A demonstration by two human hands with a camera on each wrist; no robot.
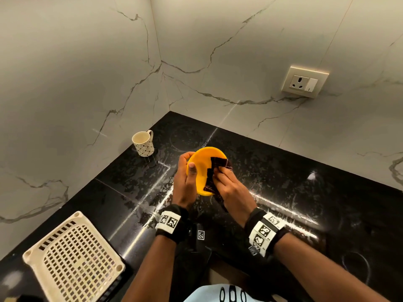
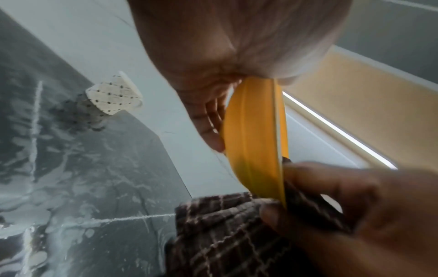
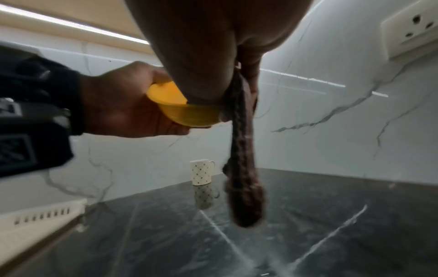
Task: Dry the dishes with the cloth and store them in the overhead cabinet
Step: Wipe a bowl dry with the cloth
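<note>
Yellow bowl (image 1: 201,164) held up above the black countertop (image 1: 283,171), clear of it, tilted toward the camera. Left hand (image 1: 185,182) curled round its left rim, thumb inside, fingers behind the outer wall. Right hand (image 1: 231,188) pinching a dark checked cloth (image 1: 216,171) against the bowl's right inner side; loose end of cloth hanging below. Patterned mug (image 1: 143,143) upright near the wall corner, well apart from both hands. Cream plastic drying rack (image 1: 74,258) at the counter's near left.
</note>
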